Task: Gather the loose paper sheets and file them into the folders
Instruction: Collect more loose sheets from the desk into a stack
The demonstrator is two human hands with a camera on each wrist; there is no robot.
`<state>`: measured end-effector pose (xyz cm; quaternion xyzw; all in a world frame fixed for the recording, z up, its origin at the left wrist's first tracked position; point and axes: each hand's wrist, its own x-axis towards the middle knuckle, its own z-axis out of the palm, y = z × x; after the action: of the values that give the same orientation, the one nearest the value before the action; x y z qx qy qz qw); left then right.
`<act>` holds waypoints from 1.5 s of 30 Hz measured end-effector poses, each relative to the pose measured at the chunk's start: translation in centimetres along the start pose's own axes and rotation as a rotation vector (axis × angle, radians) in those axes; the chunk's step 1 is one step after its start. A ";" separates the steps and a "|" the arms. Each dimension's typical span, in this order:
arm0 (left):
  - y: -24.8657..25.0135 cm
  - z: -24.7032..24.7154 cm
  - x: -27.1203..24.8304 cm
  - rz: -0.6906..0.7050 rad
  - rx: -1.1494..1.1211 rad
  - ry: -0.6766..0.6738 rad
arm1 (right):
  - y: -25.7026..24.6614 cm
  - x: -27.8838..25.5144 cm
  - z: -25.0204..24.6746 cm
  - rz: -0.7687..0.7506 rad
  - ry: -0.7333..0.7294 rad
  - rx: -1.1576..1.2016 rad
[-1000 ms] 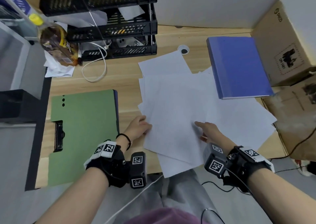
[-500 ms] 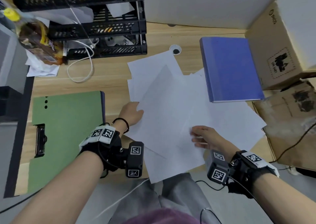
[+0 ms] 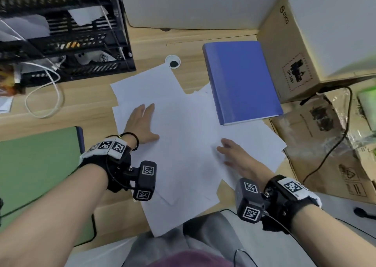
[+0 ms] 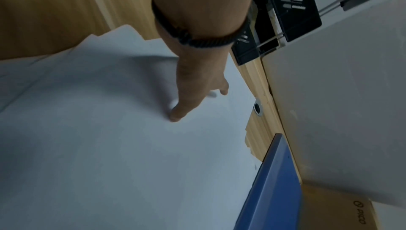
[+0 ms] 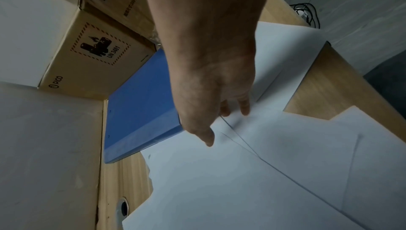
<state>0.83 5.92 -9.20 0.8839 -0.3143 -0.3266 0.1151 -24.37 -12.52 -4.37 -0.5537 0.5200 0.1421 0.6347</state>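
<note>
Head view: loose sheets (image 3: 183, 144) lie under left hand (image 3: 140, 124) and right hand (image 3: 236, 156)

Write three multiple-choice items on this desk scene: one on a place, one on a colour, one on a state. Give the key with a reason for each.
1. Where does the blue folder lie relative to the loose paper sheets?
A. at their far right, its near edge resting on some of them
B. under the green folder
C. inside the black tray rack

2. What colour is the folder at the desk's left edge?
A. red
B. green
C. yellow

3. How is the left hand placed?
A. curled round a pen
B. lifted clear of the desk
C. flat on the sheets, fingers straight

Key: 1 A, sheets run under its near edge; 2 B, the green folder shows plainly; 3 C, the head view shows a flat palm on paper.
</note>
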 end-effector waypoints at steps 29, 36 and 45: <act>3.6 -0.9 0.2 -0.018 0.286 -0.043 | 1.5 -0.4 2.1 0.092 -0.059 0.353; 1.3 0.1 -3.6 0.030 -0.142 -0.061 | 2.6 -0.8 5.4 0.079 -0.149 0.306; -5.3 0.4 -10.8 -0.079 -0.463 -0.065 | 2.6 -1.2 11.4 0.049 -0.101 0.151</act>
<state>-3.22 16.86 -6.25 0.8344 -0.1998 -0.4228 0.2918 -21.09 -1.43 -6.61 -0.4835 0.5099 0.1459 0.6964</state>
